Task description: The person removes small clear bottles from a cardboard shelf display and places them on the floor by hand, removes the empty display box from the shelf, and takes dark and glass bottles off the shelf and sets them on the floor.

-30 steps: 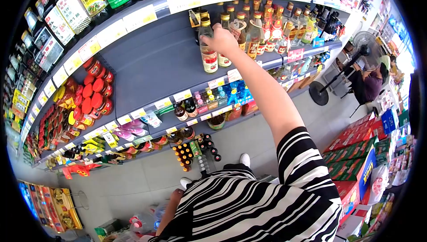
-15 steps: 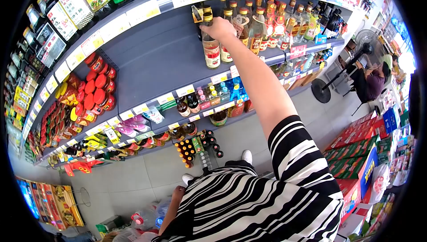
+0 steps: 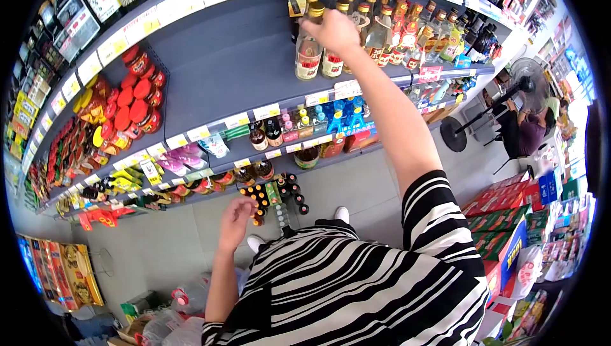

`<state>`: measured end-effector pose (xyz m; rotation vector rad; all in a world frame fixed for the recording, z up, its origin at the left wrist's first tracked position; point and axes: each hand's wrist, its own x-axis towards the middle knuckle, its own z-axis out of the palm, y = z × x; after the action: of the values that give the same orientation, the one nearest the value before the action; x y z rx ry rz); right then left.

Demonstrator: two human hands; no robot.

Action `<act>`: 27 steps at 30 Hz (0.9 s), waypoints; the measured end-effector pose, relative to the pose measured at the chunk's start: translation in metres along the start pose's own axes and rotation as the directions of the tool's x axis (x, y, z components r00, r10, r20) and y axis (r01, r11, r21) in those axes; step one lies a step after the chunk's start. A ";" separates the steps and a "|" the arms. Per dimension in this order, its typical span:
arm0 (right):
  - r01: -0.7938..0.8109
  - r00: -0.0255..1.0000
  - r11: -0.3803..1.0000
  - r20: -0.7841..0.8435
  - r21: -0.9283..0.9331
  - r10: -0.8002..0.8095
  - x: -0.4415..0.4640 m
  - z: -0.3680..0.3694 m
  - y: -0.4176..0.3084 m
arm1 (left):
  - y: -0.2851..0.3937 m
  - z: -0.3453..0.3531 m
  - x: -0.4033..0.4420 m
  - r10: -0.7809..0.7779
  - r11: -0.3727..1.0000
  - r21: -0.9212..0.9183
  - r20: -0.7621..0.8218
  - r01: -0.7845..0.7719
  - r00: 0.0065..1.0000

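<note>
My right hand (image 3: pixel 336 29) reaches to the shelf, its fingers closed around the neck of a clear glass bottle (image 3: pixel 309 60) with a gold cap and a red-and-white label. The bottle stands upright at the left front of a group of bottles. Right beside it is a similar bottle (image 3: pixel 333 64), partly covered by the hand. My left hand (image 3: pixel 238 211) hangs in the air in front of the lower shelves, fingers loosely bent and apart, with nothing seen in it.
Red-lidded jars (image 3: pixel 130 107) are stacked at the left of the shelf (image 3: pixel 223 60). On the floor stand several dark bottles (image 3: pixel 294 193) near my feet. Plastic bags (image 3: pixel 191 295) lie behind at lower left. A standing fan (image 3: pixel 525 85) and a seated person are at right.
My left hand has risen from beside my body to in front of the lower shelves. The right hand stays at the bottle's neck. The whole view has shifted slightly.
</note>
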<state>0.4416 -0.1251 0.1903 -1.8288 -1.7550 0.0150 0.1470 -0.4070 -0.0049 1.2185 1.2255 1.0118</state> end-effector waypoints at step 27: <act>-0.570 0.728 0.764 0.244 -0.304 0.640 -0.431 0.137 0.258 | 0.214 0.040 -0.027 0.693 0.721 -0.585 0.621 -0.372 0.366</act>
<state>0.5660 -0.4497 -0.1977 -2.6242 -1.2959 0.4472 0.1983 -0.4136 0.2084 1.5701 -0.1692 0.8700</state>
